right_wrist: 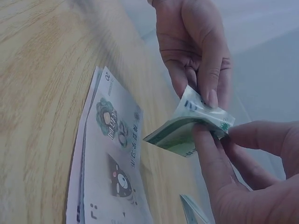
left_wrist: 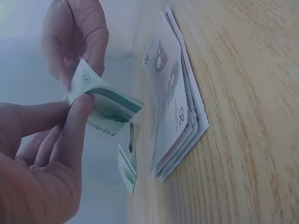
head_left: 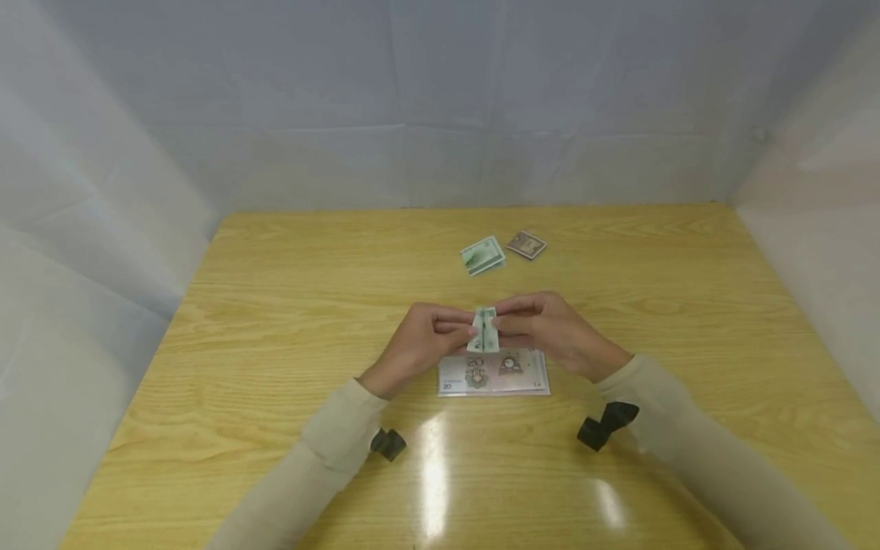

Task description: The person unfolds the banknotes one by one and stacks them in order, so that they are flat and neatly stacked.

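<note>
Both hands hold a small green folded play banknote [head_left: 484, 330] between them, its sides bent up along a crease. The left hand [head_left: 433, 336] pinches one side between thumb and fingers. On the other side, the right hand [head_left: 550, 328] has its thumb on the note's face and fingers behind. Below the hands a stack of pale play banknotes [head_left: 493, 378] lies flat, its top one printed with 20 and cartoon figures. In the left wrist view the green note [left_wrist: 110, 114] shows a dark green band. The right wrist view shows the note [right_wrist: 184, 128] folded into a V.
Past the hands, a folded green note [head_left: 483, 254] and a smaller folded brown note [head_left: 527, 244] lie on the wooden table [head_left: 309, 305]. Pale sheeting [head_left: 440, 168] stands behind the table and along both sides. Black pieces [head_left: 608, 424] hang at the sleeve cuffs.
</note>
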{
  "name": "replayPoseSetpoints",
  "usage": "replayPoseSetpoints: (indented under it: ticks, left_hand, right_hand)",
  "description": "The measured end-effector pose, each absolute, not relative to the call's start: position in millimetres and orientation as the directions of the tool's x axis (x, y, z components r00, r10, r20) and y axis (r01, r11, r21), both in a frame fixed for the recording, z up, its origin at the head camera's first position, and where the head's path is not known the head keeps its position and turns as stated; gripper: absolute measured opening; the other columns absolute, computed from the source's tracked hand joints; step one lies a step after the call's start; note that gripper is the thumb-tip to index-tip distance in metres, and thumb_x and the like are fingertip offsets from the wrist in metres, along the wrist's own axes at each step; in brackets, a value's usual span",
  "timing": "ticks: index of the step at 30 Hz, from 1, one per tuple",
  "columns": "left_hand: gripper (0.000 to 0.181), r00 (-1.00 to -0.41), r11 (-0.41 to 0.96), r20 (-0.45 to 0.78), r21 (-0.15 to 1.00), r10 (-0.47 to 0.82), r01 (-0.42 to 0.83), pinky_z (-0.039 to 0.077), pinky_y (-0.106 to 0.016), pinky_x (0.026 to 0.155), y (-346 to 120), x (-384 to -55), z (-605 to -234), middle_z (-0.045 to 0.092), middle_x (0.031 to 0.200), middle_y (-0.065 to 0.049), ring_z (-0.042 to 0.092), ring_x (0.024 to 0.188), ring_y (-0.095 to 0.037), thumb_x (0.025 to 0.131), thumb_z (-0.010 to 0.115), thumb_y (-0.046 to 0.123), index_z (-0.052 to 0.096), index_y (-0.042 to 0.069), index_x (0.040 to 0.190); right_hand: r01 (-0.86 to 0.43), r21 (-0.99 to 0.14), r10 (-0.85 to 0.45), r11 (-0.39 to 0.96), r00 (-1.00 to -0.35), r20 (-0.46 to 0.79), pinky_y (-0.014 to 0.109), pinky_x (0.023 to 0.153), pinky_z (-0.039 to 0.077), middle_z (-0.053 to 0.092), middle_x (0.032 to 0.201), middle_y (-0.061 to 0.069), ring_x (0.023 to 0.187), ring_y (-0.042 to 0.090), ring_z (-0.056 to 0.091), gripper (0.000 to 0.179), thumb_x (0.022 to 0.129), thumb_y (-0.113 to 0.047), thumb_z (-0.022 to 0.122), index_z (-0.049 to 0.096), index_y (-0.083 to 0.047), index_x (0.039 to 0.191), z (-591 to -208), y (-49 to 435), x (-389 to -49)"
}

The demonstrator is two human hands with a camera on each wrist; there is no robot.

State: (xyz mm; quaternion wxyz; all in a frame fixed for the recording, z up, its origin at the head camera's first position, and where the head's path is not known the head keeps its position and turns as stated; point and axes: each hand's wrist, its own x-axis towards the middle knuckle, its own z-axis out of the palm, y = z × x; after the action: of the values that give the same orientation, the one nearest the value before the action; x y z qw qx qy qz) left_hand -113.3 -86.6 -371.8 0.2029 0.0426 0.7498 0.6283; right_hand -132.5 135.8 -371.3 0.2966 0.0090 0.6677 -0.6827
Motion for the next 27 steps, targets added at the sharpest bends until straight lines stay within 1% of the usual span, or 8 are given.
replayPoseSetpoints:
  ticks: [2,5,8,12,16,18,22,27]
  left_hand:
    - [0.020,-0.918,0.209,-0.256,0.958,0.304,-0.198,0.062,-0.032,0.081,-87,-112,-371,0.075,0.105,-0.012,0.074,0.094,-0.022,0.095,0.070,0.003,0.073,-0.001,0.114]
    - [0.020,-0.920,0.202,-0.257,0.958,0.296,-0.203,0.062,-0.032,0.081,-89,-111,-370,0.074,0.105,-0.013,0.073,0.094,-0.022,0.094,0.071,0.003,0.072,-0.002,0.113]
    - [0.020,-0.919,0.200,-0.263,0.957,0.295,-0.209,0.062,-0.034,0.082,-92,-110,-371,0.073,0.105,-0.013,0.072,0.094,-0.023,0.093,0.071,0.002,0.071,-0.004,0.112]
    - [0.019,-0.918,0.233,-0.282,0.947,0.279,-0.220,0.063,-0.035,0.080,-97,-108,-373,0.073,0.101,-0.013,0.072,0.091,-0.023,0.091,0.071,0.002,0.069,-0.003,0.109]
    - [0.018,-0.911,0.296,-0.311,0.928,0.272,-0.228,0.063,-0.036,0.076,-102,-107,-375,0.074,0.094,-0.012,0.072,0.084,-0.022,0.089,0.073,0.002,0.067,-0.003,0.106]
    - [0.019,-0.903,0.318,-0.328,0.919,0.278,-0.235,0.063,-0.036,0.075,-103,-107,-375,0.074,0.091,-0.012,0.071,0.080,-0.023,0.089,0.073,0.001,0.066,-0.004,0.105]
    - [0.020,-0.891,0.404,-0.351,0.888,0.287,-0.220,0.063,-0.035,0.072,-106,-106,-377,0.074,0.087,-0.011,0.071,0.075,-0.022,0.088,0.075,0.003,0.067,-0.005,0.105]
    - [0.021,-0.883,0.509,-0.382,0.837,0.275,-0.203,0.062,-0.032,0.067,-107,-107,-381,0.073,0.083,-0.007,0.071,0.072,-0.020,0.087,0.078,0.007,0.068,-0.003,0.103]
  right_hand:
    - [0.409,-0.907,-0.382,0.100,-0.826,-0.415,0.038,0.098,0.056,0.059,0.132,0.025,0.112,0.029,0.067,0.041,0.097,-0.003,0.064,0.053,0.011,0.135,-370,138,-132]
    - [0.386,-0.906,-0.356,0.171,-0.834,-0.422,0.039,0.098,0.056,0.059,0.132,0.024,0.111,0.027,0.067,0.041,0.097,-0.005,0.064,0.054,0.009,0.134,-369,142,-132]
    - [0.356,-0.905,-0.331,0.232,-0.846,-0.418,0.040,0.097,0.056,0.061,0.128,0.024,0.108,0.027,0.067,0.040,0.096,-0.006,0.065,0.056,0.009,0.132,-369,148,-131]
    - [0.317,-0.897,-0.306,0.307,-0.860,-0.408,0.039,0.091,0.060,0.064,0.119,0.023,0.099,0.026,0.069,0.039,0.095,-0.007,0.067,0.057,0.008,0.129,-372,157,-129]
    - [0.281,-0.883,-0.301,0.376,-0.865,-0.403,0.037,0.086,0.061,0.065,0.112,0.020,0.094,0.026,0.069,0.036,0.093,-0.008,0.070,0.060,0.008,0.124,-375,165,-127]
    - [0.277,-0.875,-0.298,0.396,-0.863,-0.408,0.037,0.084,0.062,0.066,0.109,0.019,0.091,0.025,0.069,0.032,0.093,-0.009,0.072,0.062,0.007,0.119,-376,168,-126]
    - [0.265,-0.864,-0.302,0.429,-0.859,-0.413,0.037,0.079,0.063,0.066,0.105,0.019,0.086,0.024,0.069,0.027,0.092,-0.008,0.073,0.064,0.007,0.112,-379,172,-125]
    - [0.235,-0.849,-0.301,0.473,-0.862,-0.407,0.036,0.075,0.063,0.067,0.102,0.018,0.081,0.023,0.069,0.026,0.090,-0.006,0.075,0.065,0.007,0.110,-386,175,-124]
